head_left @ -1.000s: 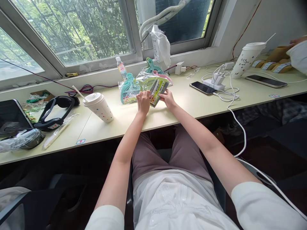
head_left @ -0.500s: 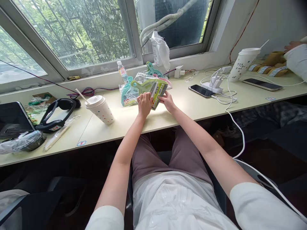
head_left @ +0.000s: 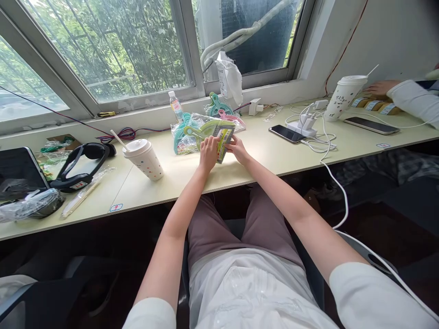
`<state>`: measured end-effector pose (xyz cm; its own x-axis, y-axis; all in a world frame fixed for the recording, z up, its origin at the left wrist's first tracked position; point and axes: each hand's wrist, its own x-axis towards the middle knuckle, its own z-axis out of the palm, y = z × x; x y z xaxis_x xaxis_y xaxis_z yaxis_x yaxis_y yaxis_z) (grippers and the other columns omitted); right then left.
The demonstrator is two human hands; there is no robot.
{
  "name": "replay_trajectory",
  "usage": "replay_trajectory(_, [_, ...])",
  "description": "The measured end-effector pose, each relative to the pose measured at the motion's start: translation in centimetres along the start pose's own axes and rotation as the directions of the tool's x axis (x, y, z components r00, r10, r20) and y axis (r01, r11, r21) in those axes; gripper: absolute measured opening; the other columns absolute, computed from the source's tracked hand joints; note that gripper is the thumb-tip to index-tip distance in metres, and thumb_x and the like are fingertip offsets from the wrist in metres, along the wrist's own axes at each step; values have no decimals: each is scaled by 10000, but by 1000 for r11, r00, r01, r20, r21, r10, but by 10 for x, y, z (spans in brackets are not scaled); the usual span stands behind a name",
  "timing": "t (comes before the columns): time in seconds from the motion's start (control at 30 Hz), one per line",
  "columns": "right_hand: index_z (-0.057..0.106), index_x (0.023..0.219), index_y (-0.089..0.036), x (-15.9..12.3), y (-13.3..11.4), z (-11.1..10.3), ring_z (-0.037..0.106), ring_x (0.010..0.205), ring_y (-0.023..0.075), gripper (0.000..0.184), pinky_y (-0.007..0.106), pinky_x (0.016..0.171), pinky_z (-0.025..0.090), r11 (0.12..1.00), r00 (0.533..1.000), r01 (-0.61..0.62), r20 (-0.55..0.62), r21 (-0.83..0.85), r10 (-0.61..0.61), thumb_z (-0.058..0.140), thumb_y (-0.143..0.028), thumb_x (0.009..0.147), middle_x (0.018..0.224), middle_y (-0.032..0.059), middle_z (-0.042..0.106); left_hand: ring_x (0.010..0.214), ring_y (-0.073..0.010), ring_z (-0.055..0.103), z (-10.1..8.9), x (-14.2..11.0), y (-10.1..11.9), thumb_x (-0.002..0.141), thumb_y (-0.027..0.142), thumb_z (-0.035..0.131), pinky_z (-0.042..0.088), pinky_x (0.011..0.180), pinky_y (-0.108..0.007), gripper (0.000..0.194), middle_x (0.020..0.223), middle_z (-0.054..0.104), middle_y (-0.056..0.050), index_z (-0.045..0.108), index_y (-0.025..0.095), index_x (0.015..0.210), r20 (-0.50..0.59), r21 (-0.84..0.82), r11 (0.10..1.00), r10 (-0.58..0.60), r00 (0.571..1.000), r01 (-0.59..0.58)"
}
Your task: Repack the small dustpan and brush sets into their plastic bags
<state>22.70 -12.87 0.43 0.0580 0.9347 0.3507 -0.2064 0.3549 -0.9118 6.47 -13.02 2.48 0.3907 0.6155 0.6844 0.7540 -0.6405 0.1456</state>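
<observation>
In both hands I hold a small green dustpan set (head_left: 224, 137) in clear plastic, tilted just above the table, with a yellow-and-green printed label facing me. My left hand (head_left: 209, 153) is closed on its lower left edge. At its right edge, the fingers of my right hand (head_left: 238, 149) pinch it; some fingertips are hidden behind it. Its rounded green handle points left. Just behind lie similar wrapped sets, a teal one (head_left: 179, 138) on the left, another teal one (head_left: 216, 107) farther back and a pink one (head_left: 236, 119) beside it.
To the left stand a lidded paper cup (head_left: 146, 160) with a straw, a headset (head_left: 82, 167) and a tablet (head_left: 22, 169). A phone (head_left: 286, 134), chargers with white cables (head_left: 306, 124) and another cup (head_left: 345, 98) are on the right. A co-worker's hand (head_left: 382, 87) rests on brown rolls.
The set's labelled end has turned and lowered slightly, still in both my hands. At far right, the co-worker's hand has come down onto the brown rolls.
</observation>
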Motion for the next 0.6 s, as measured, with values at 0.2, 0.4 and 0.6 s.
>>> replay_trajectory(0.2, [569, 1189, -262, -1, 1, 1, 722, 916, 240, 635, 457, 863, 629, 1000, 999, 3, 35, -30, -2, 834, -400, 628, 919, 12, 762, 1164, -300, 597, -3, 2, 3, 1010, 190, 375, 448, 1001, -438, 342, 1178, 678, -148, 589, 207, 1276, -56, -10, 994, -112, 992, 111])
replay_trajectory(0.4, [582, 1202, -233, -5, -3, 5, 727, 899, 246, 628, 477, 872, 631, 999, 997, -11, 78, -44, 14, 820, -351, 633, 943, 27, 774, 1106, -281, 623, -3, 3, 1, 1011, 220, 417, 476, 979, -402, 381, 1110, 689, -124, 557, 225, 1365, -51, 14, 996, -86, 995, 86])
replay_trajectory(0.6, [576, 1232, -229, -7, -4, 5, 728, 901, 251, 632, 494, 874, 630, 999, 997, -7, 79, -46, 10, 801, -337, 651, 897, 21, 767, 1050, -253, 641, 0, 2, -1, 995, 142, 381, 499, 958, -381, 389, 1096, 664, -119, 535, 203, 1347, -15, 11, 1000, 28, 999, -28])
